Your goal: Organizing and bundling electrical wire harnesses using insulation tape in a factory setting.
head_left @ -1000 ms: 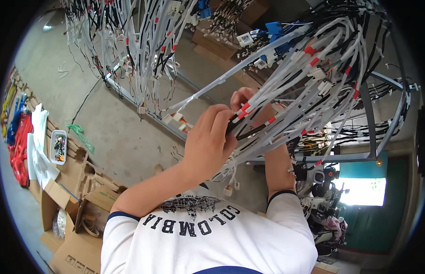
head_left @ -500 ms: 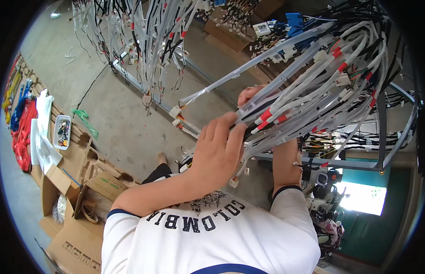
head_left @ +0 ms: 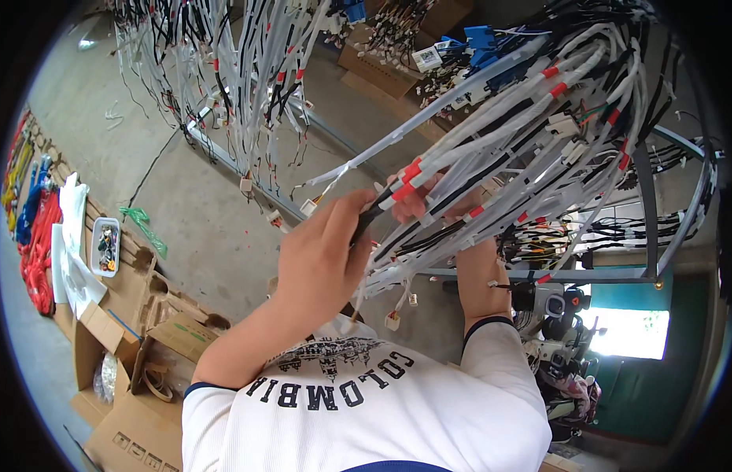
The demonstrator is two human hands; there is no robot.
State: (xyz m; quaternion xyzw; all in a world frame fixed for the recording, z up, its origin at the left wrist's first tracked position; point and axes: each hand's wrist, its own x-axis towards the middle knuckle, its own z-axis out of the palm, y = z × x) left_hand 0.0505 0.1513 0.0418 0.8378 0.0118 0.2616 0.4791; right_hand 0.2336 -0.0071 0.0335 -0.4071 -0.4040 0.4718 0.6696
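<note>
At the far left, red bundles (head_left: 40, 259) lie on the floor (head_left: 193, 204) next to white sheets (head_left: 71, 256). Just right of these stands a white tray (head_left: 105, 274) of small mixed parts, with a crumpled green plastic strip (head_left: 149, 230) near it and opened cardboard boxes (head_left: 130, 429) below. Farther right, toward the top, a thick curtain of white and black wires (head_left: 248, 47) hangs over a pale metal bar (head_left: 224, 161).

Near the middle, above the white shirt (head_left: 366, 433) with navy edging, the left hand (head_left: 318, 252) has a narrow grip, thumb and fingers closed around the black ends (head_left: 367, 223) of wires from the wire bundle (head_left: 499, 141). Red bands (head_left: 407, 179) sit on those wires just beyond the fingers. The right hand (head_left: 410, 206) is just to the right, its fingers bent among the wires near the bands; strands cover much of it, so I cannot tell how tight its grip is or what it holds.

The wire bundle slants from the left hand up to the upper right, with a small white connector (head_left: 392, 321) dangling below and blue connectors (head_left: 482, 46) behind it. Right of it rises a curved metal frame (head_left: 688, 208), above a bright window (head_left: 641, 330).
</note>
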